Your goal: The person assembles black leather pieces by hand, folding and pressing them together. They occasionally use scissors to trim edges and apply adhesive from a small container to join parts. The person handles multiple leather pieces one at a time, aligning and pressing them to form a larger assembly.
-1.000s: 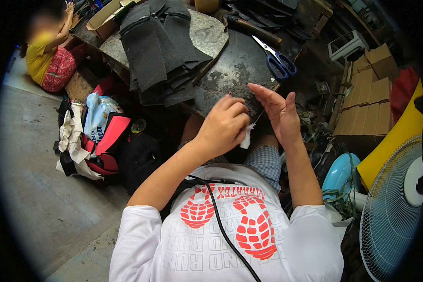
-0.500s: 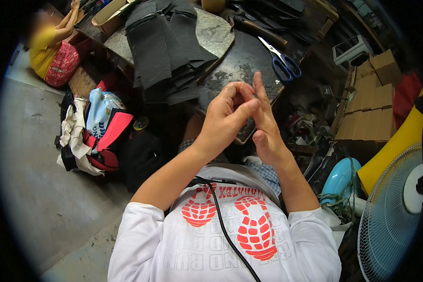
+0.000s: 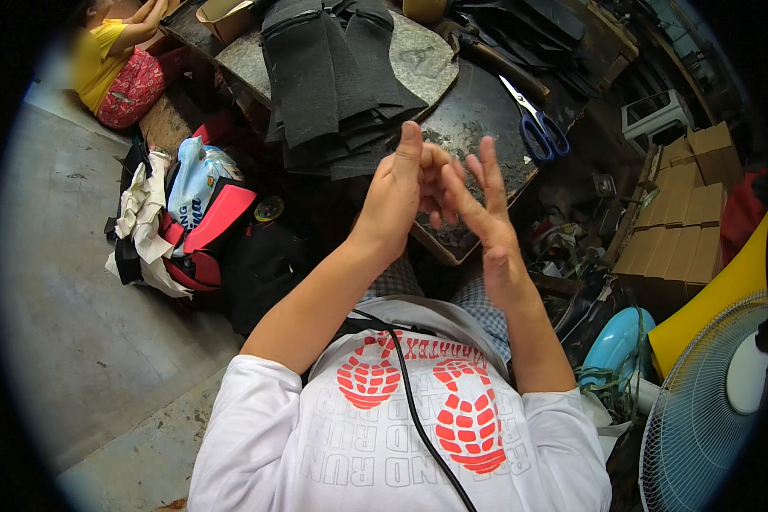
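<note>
My left hand [image 3: 394, 198] is raised above the near edge of the dark worktable [image 3: 486, 94], thumb up and apart from its loosely bent fingers. Facing it, my right hand [image 3: 497, 229] has its fingers spread. The fingertips of both hands are close together or overlap in view; whether they touch I cannot tell. Nothing shows in either hand. Beyond my left hand lies a stack of black textured sheets [image 3: 328, 85]. Scissors with dark blue handles [image 3: 541, 135] rest on the table to the far right of my hands, blades slightly apart.
A bag heap [image 3: 179, 213] with cloth and a pink piece sits at left. Cardboard boxes [image 3: 670, 200], a blue rounded object [image 3: 619, 341] and a fan [image 3: 712, 410] stand at right. A person in yellow [image 3: 111, 51] sits far left. A black cable [image 3: 410, 392] crosses my shirt.
My fingers, pinched close together before, have loosened and parted. My left hand has turned thumb-up. The whole view has shifted, so the table's things appear farther right.
</note>
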Demonstrator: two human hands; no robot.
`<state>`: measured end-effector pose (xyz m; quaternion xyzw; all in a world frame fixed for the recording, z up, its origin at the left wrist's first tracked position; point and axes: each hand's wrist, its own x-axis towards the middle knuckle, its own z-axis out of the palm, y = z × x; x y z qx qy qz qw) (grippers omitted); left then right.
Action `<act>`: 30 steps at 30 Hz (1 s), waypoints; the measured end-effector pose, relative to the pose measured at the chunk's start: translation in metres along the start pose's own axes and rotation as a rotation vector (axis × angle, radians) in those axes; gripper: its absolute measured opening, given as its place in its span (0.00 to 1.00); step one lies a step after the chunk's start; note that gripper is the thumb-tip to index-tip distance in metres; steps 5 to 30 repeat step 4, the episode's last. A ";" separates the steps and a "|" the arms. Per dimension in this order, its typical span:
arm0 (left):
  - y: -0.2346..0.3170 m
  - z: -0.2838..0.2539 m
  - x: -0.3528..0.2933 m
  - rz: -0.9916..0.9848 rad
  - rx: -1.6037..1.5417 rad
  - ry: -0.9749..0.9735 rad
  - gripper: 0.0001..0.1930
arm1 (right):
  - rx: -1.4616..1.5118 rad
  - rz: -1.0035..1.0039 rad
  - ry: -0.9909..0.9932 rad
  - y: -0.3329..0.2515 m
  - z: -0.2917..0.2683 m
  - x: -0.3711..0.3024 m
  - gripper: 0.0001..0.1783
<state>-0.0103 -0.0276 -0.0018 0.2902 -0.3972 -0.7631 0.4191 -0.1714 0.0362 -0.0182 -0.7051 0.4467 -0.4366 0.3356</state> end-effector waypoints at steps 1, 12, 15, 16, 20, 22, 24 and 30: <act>-0.001 0.002 0.000 0.069 0.112 0.048 0.28 | 0.005 0.010 0.020 0.001 -0.003 0.000 0.57; -0.001 0.003 -0.003 0.300 0.523 0.048 0.23 | -0.181 -0.034 0.053 0.003 -0.010 -0.001 0.56; -0.001 0.003 -0.003 0.300 0.523 0.048 0.23 | -0.181 -0.034 0.053 0.003 -0.010 -0.001 0.56; -0.001 0.003 -0.003 0.300 0.523 0.048 0.23 | -0.181 -0.034 0.053 0.003 -0.010 -0.001 0.56; -0.001 0.003 -0.003 0.300 0.523 0.048 0.23 | -0.181 -0.034 0.053 0.003 -0.010 -0.001 0.56; -0.001 0.003 -0.003 0.300 0.523 0.048 0.23 | -0.181 -0.034 0.053 0.003 -0.010 -0.001 0.56; -0.001 0.003 -0.003 0.300 0.523 0.048 0.23 | -0.181 -0.034 0.053 0.003 -0.010 -0.001 0.56; -0.001 0.003 -0.003 0.300 0.523 0.048 0.23 | -0.181 -0.034 0.053 0.003 -0.010 -0.001 0.56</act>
